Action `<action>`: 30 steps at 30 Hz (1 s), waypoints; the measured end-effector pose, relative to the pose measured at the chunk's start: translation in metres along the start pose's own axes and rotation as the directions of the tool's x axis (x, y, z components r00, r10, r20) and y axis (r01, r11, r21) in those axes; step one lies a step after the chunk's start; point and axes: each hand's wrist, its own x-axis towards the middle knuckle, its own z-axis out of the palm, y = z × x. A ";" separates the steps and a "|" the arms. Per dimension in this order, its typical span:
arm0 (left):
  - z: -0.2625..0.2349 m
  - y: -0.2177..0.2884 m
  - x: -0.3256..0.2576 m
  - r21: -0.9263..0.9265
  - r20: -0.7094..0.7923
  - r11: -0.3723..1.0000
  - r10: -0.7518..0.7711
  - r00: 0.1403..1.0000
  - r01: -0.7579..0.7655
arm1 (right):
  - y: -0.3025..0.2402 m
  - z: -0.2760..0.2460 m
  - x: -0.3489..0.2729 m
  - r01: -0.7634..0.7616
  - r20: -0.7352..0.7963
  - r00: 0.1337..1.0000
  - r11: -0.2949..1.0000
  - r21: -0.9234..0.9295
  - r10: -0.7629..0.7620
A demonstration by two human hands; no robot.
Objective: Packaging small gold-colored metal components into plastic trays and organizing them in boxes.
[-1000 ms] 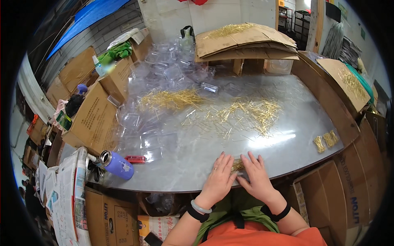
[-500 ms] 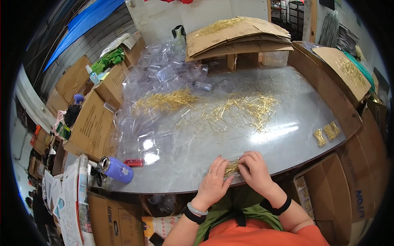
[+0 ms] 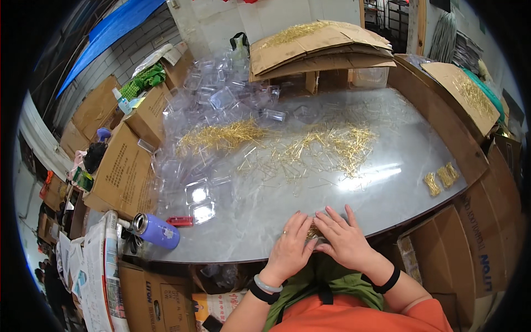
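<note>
At the table's near edge, a small bundle of gold wire pins (image 3: 313, 230) lies between my two hands, mostly hidden by them. My left hand (image 3: 290, 244) is closed around its left side, with the thumb below and the fingers above. Over the right side lies my right hand (image 3: 347, 241), its fingers stretched out and spread, touching the bundle. Farther in, loose gold wire pins (image 3: 353, 148) are scattered on the grey table (image 3: 265, 205). Near the right edge sit several finished-looking bundles (image 3: 447, 175), pinched at the middle with flared ends.
Clear plastic boxes (image 3: 222, 98) are heaped at the back left, with a gold pile (image 3: 227, 135) beside them. A purple bottle (image 3: 160, 231) and a red object (image 3: 180, 221) are at the left front. Cardboard (image 3: 326, 47) stands at the back; a cardboard wall (image 3: 437, 122) lines the right.
My right hand has gone from pinching at the bundle to lying over it with fingers stretched out. My left hand stays at the bundle, now covering more of it.
</note>
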 end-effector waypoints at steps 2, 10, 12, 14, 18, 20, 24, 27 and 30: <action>-0.001 0.003 -0.001 0.054 0.024 0.999 0.000 1.000 -0.001 | 0.011 -0.007 0.003 -0.061 -0.014 0.998 0.986 0.156 0.064; 0.004 0.004 0.001 0.131 -0.018 0.991 0.028 0.999 -0.026 | 0.060 -0.049 0.112 -0.018 0.059 0.998 0.981 0.192 0.007; 0.000 0.005 0.002 0.109 -0.038 0.994 0.014 0.999 -0.009 | 0.070 -0.024 0.145 -0.010 0.152 0.988 0.991 0.133 -0.010; 0.000 0.008 0.004 0.065 -0.070 0.998 -0.003 0.998 0.008 | 0.072 0.000 0.177 -0.057 0.253 0.966 0.998 0.029 0.047; 0.006 0.009 0.006 0.125 -0.107 0.992 0.021 0.994 -0.008 | 0.072 0.040 0.204 0.075 0.302 0.953 0.967 -0.242 0.002; 0.007 0.005 0.001 0.119 -0.126 0.993 0.007 0.992 0.008 | 0.069 0.050 0.201 0.114 0.415 0.910 0.963 -0.243 -0.003; 0.002 -0.002 -0.006 0.152 -0.132 0.987 -0.032 0.991 0.052 | 0.077 0.035 0.153 0.181 0.432 0.897 0.970 -0.164 -0.095; -0.011 -0.008 -0.018 0.238 -0.139 0.966 -0.072 0.988 0.104 | 0.070 0.009 0.110 0.198 0.461 0.883 0.961 -0.192 -0.089; -0.028 -0.017 -0.021 0.220 -0.112 0.970 -0.086 0.990 0.109 | 0.068 -0.006 0.079 0.121 0.442 0.896 0.974 -0.190 -0.025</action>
